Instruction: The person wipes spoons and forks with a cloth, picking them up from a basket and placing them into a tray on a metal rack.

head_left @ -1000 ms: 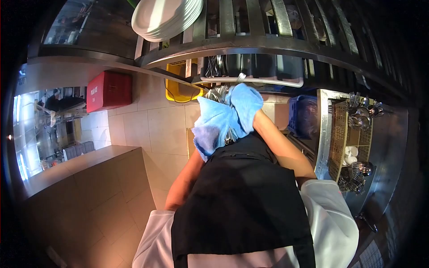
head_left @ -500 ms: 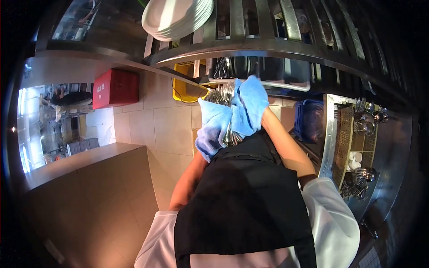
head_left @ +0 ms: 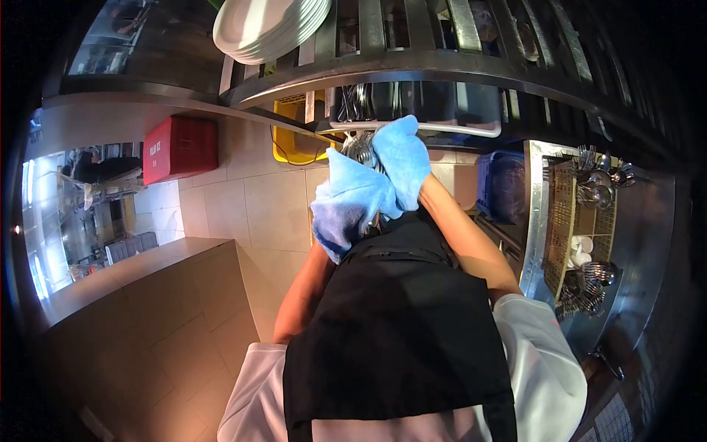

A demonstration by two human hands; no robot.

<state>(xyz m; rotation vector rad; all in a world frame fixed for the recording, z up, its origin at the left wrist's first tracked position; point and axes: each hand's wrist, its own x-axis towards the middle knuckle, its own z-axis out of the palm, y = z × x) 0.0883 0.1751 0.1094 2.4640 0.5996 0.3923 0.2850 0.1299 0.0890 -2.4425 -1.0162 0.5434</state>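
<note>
A light-blue cloth [head_left: 353,193] is wrapped over both my hands in front of the black apron [head_left: 398,324]. The bundled forks and spoons [head_left: 361,147] poke out of its far side, their ends toward the rack. My left hand is hidden beneath the lower left part, where only the wrist [head_left: 322,254] shows, and it grips the cloth around the cutlery. Covered by the upper right fold, my right hand presses cloth against the same bundle; its wrist [head_left: 431,188] comes out below. The fingers of both hands are out of sight.
Ahead, a slatted metal shelf [head_left: 442,62] carries stacked white plates [head_left: 269,29]. Beneath it are a cutlery tray [head_left: 471,127] and yellow bin [head_left: 283,147]. A red box [head_left: 180,149] stands left. At right, a blue crate [head_left: 504,188] adjoins a counter with a cutlery-filled basket [head_left: 560,228].
My right hand's cloth has moved closer over the cutlery, and the two folds now overlap. Less of the cutlery shows, with the lower ends mostly covered. The view has shifted slightly.
</note>
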